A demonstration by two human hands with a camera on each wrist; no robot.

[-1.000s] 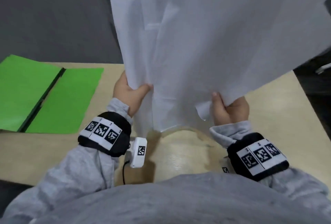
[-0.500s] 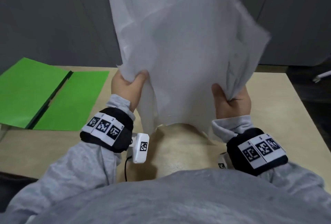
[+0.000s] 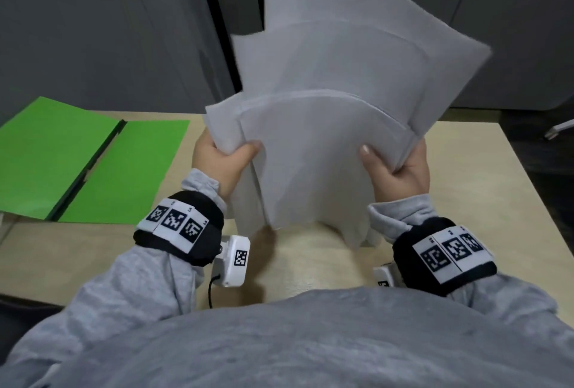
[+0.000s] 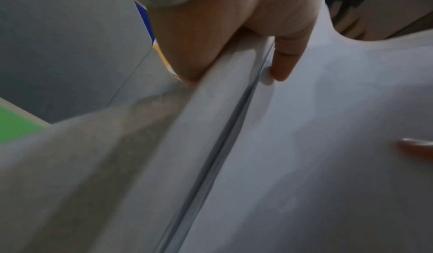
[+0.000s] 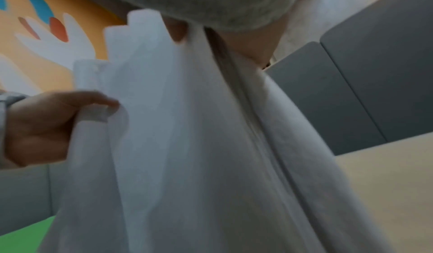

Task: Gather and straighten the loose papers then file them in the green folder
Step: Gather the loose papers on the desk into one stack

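Loose papers (image 3: pixel 335 126) held up in air above the table (image 3: pixel 484 189), a fanned uneven stack, top edges staggered at several heights, sheets bowed and leaning toward the far right; lower corners hanging just above the tabletop near the torso. Edges not aligned: one sheet jutting highest at back, two or three stepped layers in front, left side edges splayed. Same stack in left wrist view (image 4: pixel 257 164) showing layered side edges as a thin dark seam, blurred; in right wrist view (image 5: pixel 187 146) draped, with stepped corners at top. Left hand (image 3: pixel 222 164) gripping the stack's lower left edge, thumb on the near face, fingers curled behind, pinching closed on paper; confirmed up close (image 4: pixel 234 34) with thumb pressed flat on the sheet. Right hand (image 3: pixel 397 167) clamped on the stack's lower right edge, thumb on front, fingers wrapped behind; mostly hidden by sleeve and paper in right wrist view. Green folder (image 3: pixel 93 167) lying open and flat on the table, left of the papers and well apart from them, both flaps exposed, spine crease between; green slivers also seen (image 4: pixel 14 125) and (image 5: pixel 23 238). Bare tabletop strip between folder and papers, more bare surface right of the papers out to the table's right edge. Grey cabinet panels (image 3: pixel 93 30) behind the table's far edge.
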